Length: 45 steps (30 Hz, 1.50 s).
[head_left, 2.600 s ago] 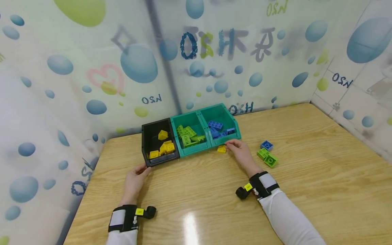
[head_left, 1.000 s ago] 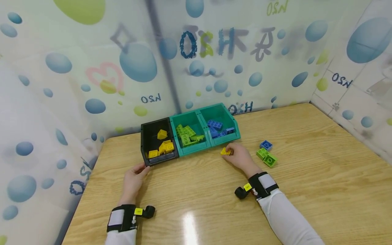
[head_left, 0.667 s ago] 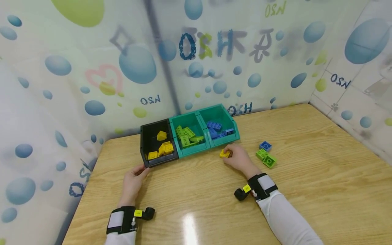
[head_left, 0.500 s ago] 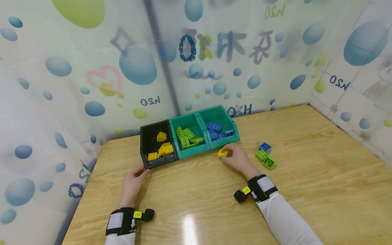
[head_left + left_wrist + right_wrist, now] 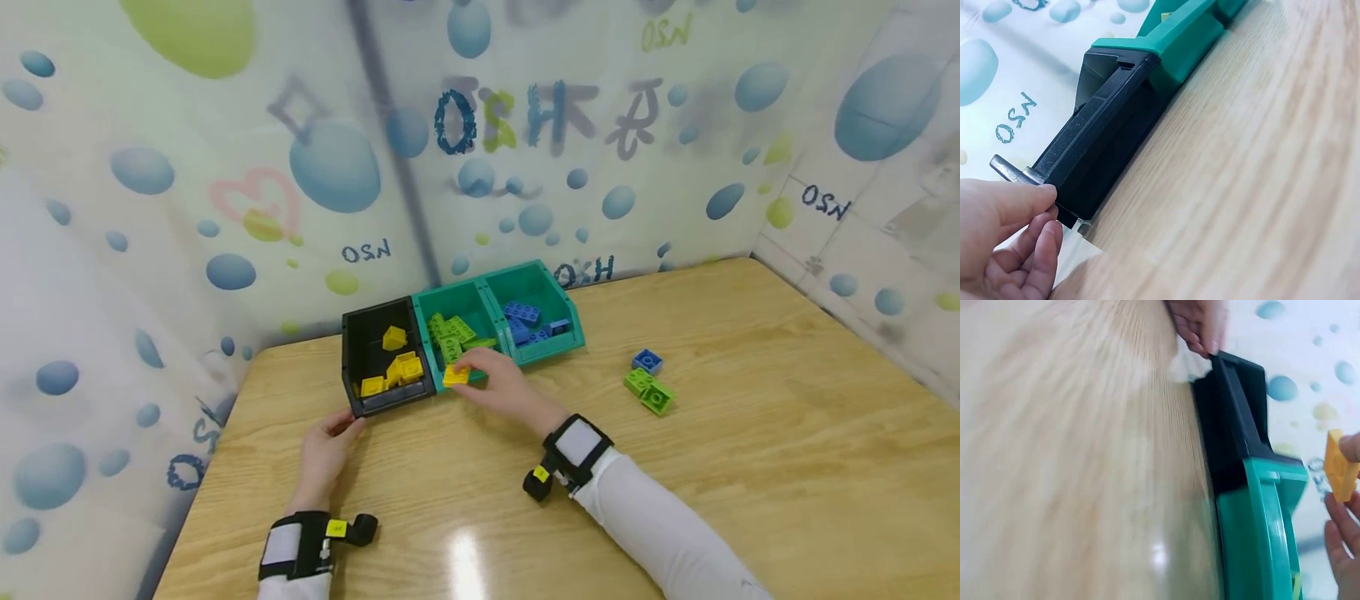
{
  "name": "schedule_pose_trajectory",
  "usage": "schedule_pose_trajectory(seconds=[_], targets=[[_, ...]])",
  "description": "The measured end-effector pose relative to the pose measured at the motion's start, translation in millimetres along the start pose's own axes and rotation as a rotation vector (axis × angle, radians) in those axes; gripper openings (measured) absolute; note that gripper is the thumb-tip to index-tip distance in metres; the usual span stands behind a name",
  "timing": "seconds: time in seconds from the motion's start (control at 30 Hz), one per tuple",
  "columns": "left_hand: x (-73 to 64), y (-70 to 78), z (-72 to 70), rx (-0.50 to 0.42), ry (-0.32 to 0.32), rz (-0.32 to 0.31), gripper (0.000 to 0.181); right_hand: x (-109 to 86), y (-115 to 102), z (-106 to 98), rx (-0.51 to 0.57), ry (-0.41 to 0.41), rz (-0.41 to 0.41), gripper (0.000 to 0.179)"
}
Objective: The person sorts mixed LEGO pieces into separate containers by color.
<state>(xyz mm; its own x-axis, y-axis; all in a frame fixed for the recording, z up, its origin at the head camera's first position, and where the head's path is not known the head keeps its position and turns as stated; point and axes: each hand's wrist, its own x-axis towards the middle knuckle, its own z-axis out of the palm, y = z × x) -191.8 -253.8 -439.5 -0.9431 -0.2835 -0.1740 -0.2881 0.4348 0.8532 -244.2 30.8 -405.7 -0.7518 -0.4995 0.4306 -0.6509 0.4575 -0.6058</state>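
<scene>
My right hand (image 5: pixel 510 396) pinches a yellow toy brick (image 5: pixel 456 376) between thumb and fingers, held up over the front edge of the middle green bin (image 5: pixel 468 293). The right wrist view shows the same yellow brick (image 5: pixel 1339 469) with fingertips on both sides. My left hand (image 5: pixel 324 458) is at the front left corner of the black bin (image 5: pixel 360 350). Seen from the left wrist, its thumb and index finger pinch that corner. Several yellow bricks (image 5: pixel 405 367) lie inside the black bin, and light green bricks (image 5: pixel 452 329) in the middle one, partly hidden by my right hand.
A second green bin (image 5: pixel 551 287) at the right end of the row holds several blue bricks (image 5: pixel 522 312). On the table right of the bins lie a blue brick (image 5: pixel 647 361) and two light green bricks (image 5: pixel 648 392). A patterned curtain (image 5: pixel 337 167) stands behind.
My right hand took hold of the yellow brick on the table in front of the right bin, then lifted it and moved left. The left hand has stayed at the black bin's corner.
</scene>
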Motion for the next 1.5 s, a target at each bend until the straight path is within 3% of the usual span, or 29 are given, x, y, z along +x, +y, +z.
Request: schedule_pose_trajectory(seconds=[0.17,0.37,0.57,0.77,1.0,1.2,1.33,1.43,1.5], targets=[[-0.6,2.9,-1.5,-0.01,0.01,0.004,0.042,35.4,-21.9,17.9,-0.181,0.0,-0.091,0.022],[-1.0,3.6,-0.2,-0.026,0.01,0.004,0.042,58.0,-36.6,33.0,-0.346,-0.11,-0.075,0.02],[0.3,2.2,-3.4,-0.044,0.012,0.007,0.041,65.2,-43.1,45.9,-0.43,-0.165,-0.087,0.023],[0.0,2.1,-3.9,-0.023,0.015,0.006,0.042,66.0,-46.4,51.1,-0.556,-0.242,-0.015,0.025],[0.3,2.4,-0.6,-0.015,0.026,0.019,0.039,55.1,-43.6,55.6,-0.793,-0.288,-0.089,0.023],[-0.2,2.7,-2.1,-0.032,0.016,-0.003,0.042,48.1,-46.4,59.3,-0.811,-0.33,-0.051,0.03],[-0.6,2.9,-2.1,-0.029,0.017,-0.006,0.042,43.4,-48.0,61.1,-0.781,-0.39,0.003,0.044],[-0.7,2.4,-1.6,-0.032,0.016,-0.005,0.042,36.4,-49.1,58.0,-0.641,-0.411,0.064,0.054],[-1.4,1.6,-1.9,-0.038,0.011,-0.016,0.042,28.1,-49.3,51.7,-0.453,-0.402,0.118,0.053]])
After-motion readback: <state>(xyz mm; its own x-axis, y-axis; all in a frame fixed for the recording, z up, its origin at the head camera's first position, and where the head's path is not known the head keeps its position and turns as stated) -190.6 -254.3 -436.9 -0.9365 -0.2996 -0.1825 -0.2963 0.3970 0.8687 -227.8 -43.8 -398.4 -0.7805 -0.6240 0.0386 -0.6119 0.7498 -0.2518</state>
